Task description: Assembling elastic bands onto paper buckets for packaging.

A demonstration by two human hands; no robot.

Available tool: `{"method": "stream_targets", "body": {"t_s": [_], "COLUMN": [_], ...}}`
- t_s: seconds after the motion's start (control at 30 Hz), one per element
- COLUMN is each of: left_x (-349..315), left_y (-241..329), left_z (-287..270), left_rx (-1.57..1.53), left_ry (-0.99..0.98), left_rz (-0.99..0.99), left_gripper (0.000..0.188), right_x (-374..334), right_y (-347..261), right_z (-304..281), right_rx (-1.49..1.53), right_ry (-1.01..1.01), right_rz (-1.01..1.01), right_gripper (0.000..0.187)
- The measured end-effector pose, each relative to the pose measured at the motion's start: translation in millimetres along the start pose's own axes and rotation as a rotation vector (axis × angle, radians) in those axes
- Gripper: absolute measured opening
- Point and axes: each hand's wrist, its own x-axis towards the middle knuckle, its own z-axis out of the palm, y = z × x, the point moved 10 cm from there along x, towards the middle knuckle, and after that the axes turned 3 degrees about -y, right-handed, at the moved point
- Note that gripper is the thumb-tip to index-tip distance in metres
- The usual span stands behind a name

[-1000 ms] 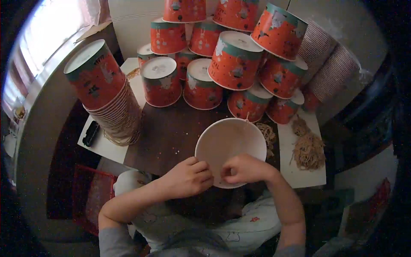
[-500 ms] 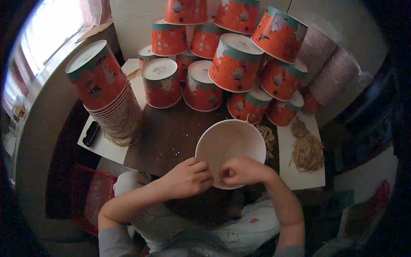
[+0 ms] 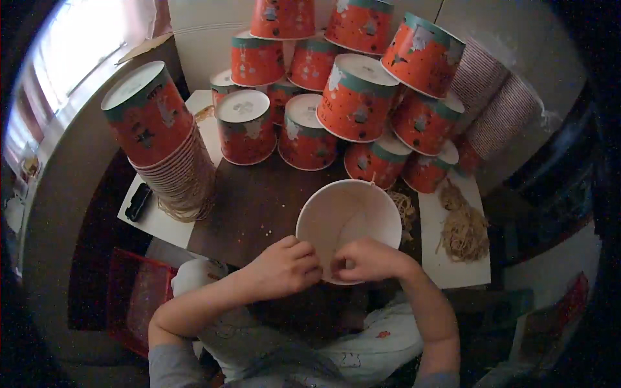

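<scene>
A white-lined paper bucket (image 3: pixel 323 210) lies tipped in front of me, its mouth facing me. At the near left rim my left hand (image 3: pixel 284 268) is closed, its fingertips pinched and turned away. What it grips there is hidden. My right hand (image 3: pixel 370 260) reaches over the near rim, thumb and forefinger curled together just inside the mouth. A thin, faint cord (image 3: pixel 357 218) runs down the inside of the bucket to these fingers. Another bit of cord (image 3: pixel 373 182) pokes out at the far rim.
Upside-down red-and-green buckets (image 3: pixel 307 139) are piled at the back. A tall nested stack (image 3: pixel 171 161) stands left, beside a black object (image 3: pixel 138 202). Bundles of tan cord (image 3: pixel 464 233) lie on the white board at right. A red basket (image 3: pixel 139 297) sits low at left.
Both hands stay at the near rim almost unmoved. The cord inside the bucket shows more clearly now. The whole view has shifted very slightly.
</scene>
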Motion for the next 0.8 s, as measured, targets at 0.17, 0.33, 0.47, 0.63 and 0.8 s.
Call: {"method": "stream_targets", "body": {"t_s": [0.17, 0.33, 0.47, 0.63, 0.8], "left_x": [-2.1, 0.1, 1.9, -1.2, -7.1], "left_y": [-13.0, -24.0, -31.2, -45.3, -52.6], "left_z": [1.7, -1.0, -4.9, -5.9, -8.8], "left_rx": [-0.031, -0.029, 0.004, 0.009, 0.137], "left_ry": [0.011, 0.028, 0.061, 0.105, 0.144], "left_rz": [-0.083, -0.126, -0.163, -0.288, -0.443], "left_gripper": [0.011, 0.014, 0.020, 0.029, 0.021], "right_x": [-4.7, -12.3, -16.0, -15.0, -10.8], "right_y": [-9.8, -17.3, -17.4, -11.4, -3.1], "right_z": [-8.9, -17.7, -27.2, -39.2, -47.0], "right_rx": [0.007, -0.018, -0.061, -0.038, 0.073], "right_ry": [0.034, 0.039, 0.186, 0.319, 0.386], "right_rz": [-0.017, -0.018, -0.055, -0.033, 0.047], "right_gripper": [0.023, 0.025, 0.019, 0.018, 0.020]}}
